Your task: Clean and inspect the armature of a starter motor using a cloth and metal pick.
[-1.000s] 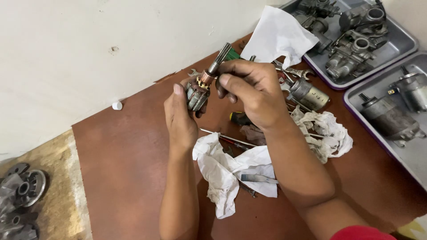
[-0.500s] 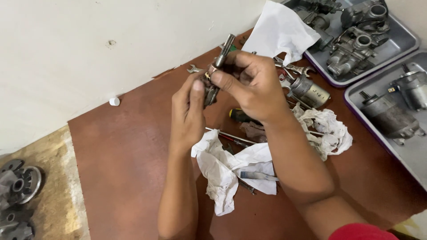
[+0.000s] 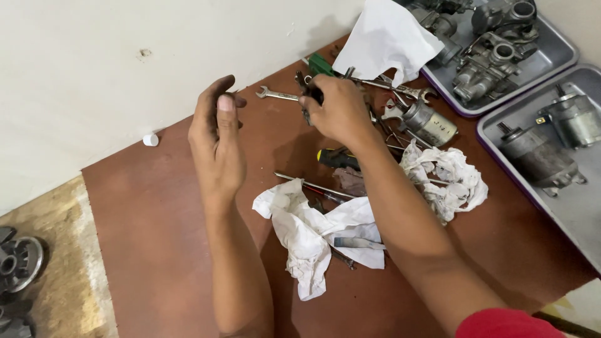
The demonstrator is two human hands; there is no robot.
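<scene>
While right hand (image 3: 338, 109) fingers clamp small dark metal part (image 3: 308, 94) beside silver open-ended wrench (image 3: 277, 95), left hand (image 3: 217, 141) hovers empty, fingers loosely curled. Part likely rigid, greasy, slippery; grip body firmly.

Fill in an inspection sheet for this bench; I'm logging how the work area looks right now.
Surface: reddish-brown board, stained, set against a pale wall.
Job's things: small dark metal part gripped in the right hand; it is too hidden to identify.
Clutter: white rags, open-end wrench, yellow-and-black screwdriver handle, cylindrical motor, small white cap.
Grippers: right hand closed on the part; left hand raised, fingers loosely curled, holding nothing visible.
Cables: nothing seen.
Surroundings: two grey trays of carburettor-like castings and motors on the right; metal discs at the left edge.
</scene>
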